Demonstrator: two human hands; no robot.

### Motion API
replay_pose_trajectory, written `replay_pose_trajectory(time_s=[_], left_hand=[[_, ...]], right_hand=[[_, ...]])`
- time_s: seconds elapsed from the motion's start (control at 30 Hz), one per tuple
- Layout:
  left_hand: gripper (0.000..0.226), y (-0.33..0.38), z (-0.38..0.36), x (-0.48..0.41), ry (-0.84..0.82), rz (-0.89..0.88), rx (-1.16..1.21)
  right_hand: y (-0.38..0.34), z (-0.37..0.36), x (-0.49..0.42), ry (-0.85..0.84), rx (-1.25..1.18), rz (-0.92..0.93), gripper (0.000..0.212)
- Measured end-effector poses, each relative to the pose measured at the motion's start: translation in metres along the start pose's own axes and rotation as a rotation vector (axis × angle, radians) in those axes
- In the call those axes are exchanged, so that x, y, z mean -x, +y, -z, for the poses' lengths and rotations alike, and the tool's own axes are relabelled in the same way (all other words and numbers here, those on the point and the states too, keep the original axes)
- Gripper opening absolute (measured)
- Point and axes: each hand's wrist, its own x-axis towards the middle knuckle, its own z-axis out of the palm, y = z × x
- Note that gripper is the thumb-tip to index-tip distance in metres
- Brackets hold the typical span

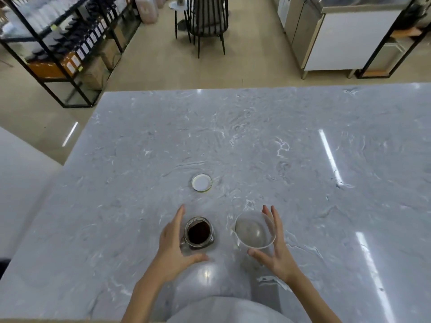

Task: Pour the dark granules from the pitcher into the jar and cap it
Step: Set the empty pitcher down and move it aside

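A small glass jar (199, 233) stands uncapped on the marble counter, with dark granules inside. My left hand (173, 247) curves around its left side, fingers apart, not clearly touching it. To the right stands a clear plastic pitcher (255, 230), upright and empty-looking, spout toward the jar. My right hand (275, 249) cups the pitcher's right side with spread fingers, thumb near its front rim; whether it touches is unclear. The white lid (201, 182) lies flat on the counter beyond the jar.
The grey marble counter (303, 148) stretches wide in every direction. Its left edge drops to the floor. Beyond it are black shelving (58, 43), a dark chair (207, 22) and a steel cabinet (338, 38).
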Motion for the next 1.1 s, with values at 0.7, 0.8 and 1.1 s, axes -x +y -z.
replay_pose_trajectory(time_s=[0.7,0.8,1.1], left_hand=[[0.102,0.105,-0.097,-0.037,0.074,-0.494,-0.725],[0.11,0.11,-0.09,-0.04,-0.071,-0.425,-0.687],[0.11,0.058,-0.02,-0.005,0.088,-0.174,-0.494]], right_hand=[[0.005,-0.008,0.021,0.105,-0.186,-0.115,0.099],[0.001,-0.007,0.032,0.156,-0.259,-0.118,0.082],[-0.035,0.005,0.026,0.315,0.595,0.181,0.075]])
